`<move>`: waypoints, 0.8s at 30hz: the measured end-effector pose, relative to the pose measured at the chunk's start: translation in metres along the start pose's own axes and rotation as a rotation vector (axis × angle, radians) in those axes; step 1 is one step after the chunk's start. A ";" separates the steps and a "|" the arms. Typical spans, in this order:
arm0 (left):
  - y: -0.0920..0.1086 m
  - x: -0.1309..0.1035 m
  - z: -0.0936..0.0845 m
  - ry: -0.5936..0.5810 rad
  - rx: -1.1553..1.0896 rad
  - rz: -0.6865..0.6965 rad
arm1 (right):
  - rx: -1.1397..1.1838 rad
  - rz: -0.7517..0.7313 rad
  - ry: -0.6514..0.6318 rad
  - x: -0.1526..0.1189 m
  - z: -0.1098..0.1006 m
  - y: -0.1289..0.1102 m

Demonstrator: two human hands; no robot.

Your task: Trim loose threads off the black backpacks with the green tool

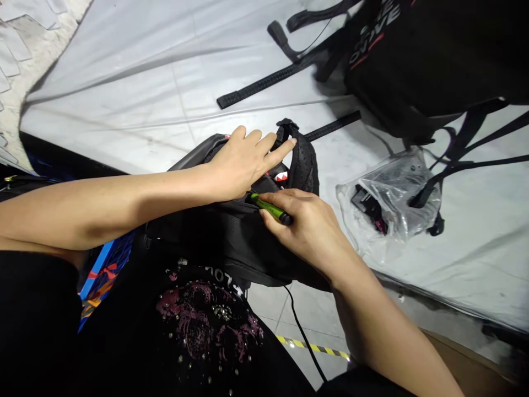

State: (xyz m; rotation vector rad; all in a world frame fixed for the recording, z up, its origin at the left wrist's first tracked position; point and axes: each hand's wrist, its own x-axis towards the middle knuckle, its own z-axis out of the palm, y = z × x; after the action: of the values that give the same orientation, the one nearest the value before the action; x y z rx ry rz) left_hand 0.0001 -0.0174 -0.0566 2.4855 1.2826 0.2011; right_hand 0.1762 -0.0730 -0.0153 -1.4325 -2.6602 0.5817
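Observation:
A black backpack lies in front of me, half at the table edge, with a red-and-white toothed print on it. My left hand rests across the top of the bag, its fingers stretched out and spread towards the carry loop; the thumb is hidden. In my right hand I pinch a green marker-shaped tool with a black end. Its far tip meets the bag's fabric just below my left hand and is partly hidden there.
Another black backpack with loose straps lies at the upper right. Beside it a clear plastic bag holds dark items. White sheeting covers the table. Yellow-black tape and a dark cord show below.

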 end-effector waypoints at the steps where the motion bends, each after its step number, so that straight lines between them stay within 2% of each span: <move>1: 0.000 0.000 0.001 0.004 -0.005 -0.001 | -0.025 0.012 0.010 0.000 0.000 -0.001; 16: 0.003 0.000 -0.002 -0.008 0.088 -0.014 | 0.019 0.062 0.134 -0.003 0.010 -0.004; 24: 0.001 0.000 0.000 -0.005 0.167 -0.005 | 0.145 0.116 0.147 -0.003 0.013 -0.006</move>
State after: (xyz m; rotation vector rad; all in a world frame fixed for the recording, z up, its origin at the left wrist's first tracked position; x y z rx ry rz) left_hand 0.0006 -0.0180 -0.0562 2.6187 1.3550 0.0901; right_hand 0.1703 -0.0815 -0.0247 -1.5320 -2.3837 0.6372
